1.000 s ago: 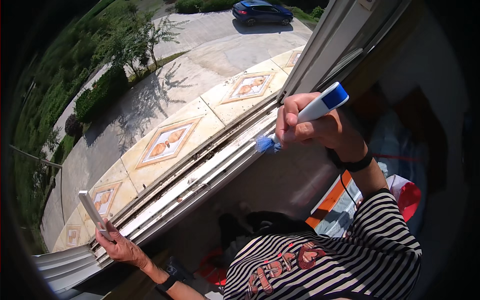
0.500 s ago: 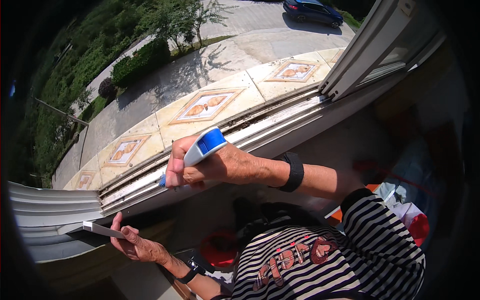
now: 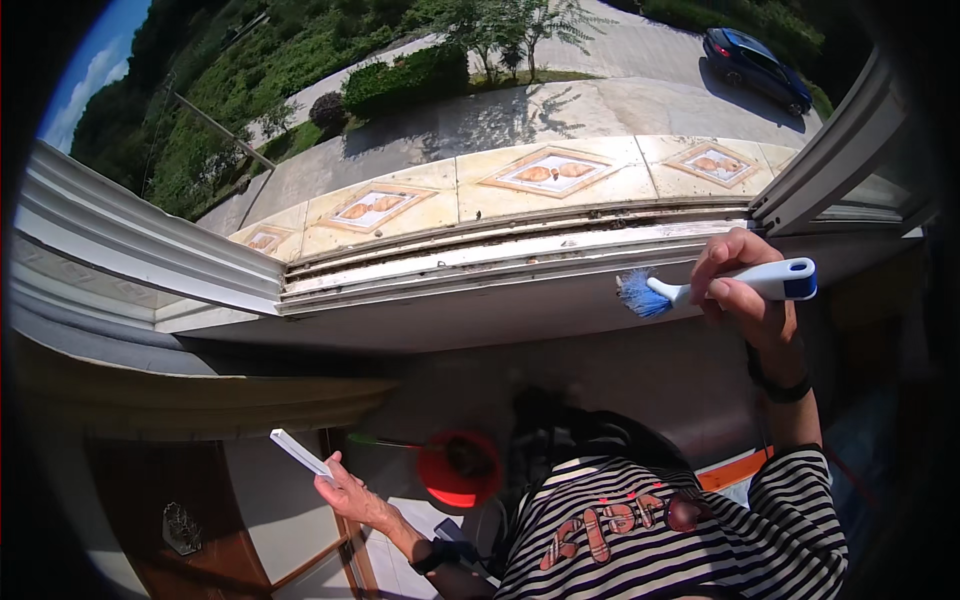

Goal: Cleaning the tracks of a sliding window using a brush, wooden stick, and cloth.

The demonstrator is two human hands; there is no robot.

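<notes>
My right hand (image 3: 745, 285) is wrapped round the white handle of a scrub brush (image 3: 785, 279), which has a blue end and splayed blue bristles. The bristles point left, in front of the window's inner edge, and look apart from it. Lower left, my left hand (image 3: 352, 490) grips one end of a narrow white strip (image 3: 300, 453), held well away from the sill. Dark dirt lies in the grooves of the white window track (image 3: 480, 262). Beyond the track runs an outer ledge of cream tiles (image 3: 480, 185) with diamond patterns.
Sliding window frames stand at the left (image 3: 150, 240) and right (image 3: 835, 150) ends of the track. A red bucket (image 3: 470, 497) is below, near my body. At lower left are a brown door (image 3: 170, 510) and a yellowish curtain (image 3: 230, 400). A dark blue car (image 3: 755, 70) is parked outside.
My right hand has moved right and back from the track, turning the brush so its bristles show fully. My left hand, still holding the strip, is lower and farther from the window. The view has shifted.
</notes>
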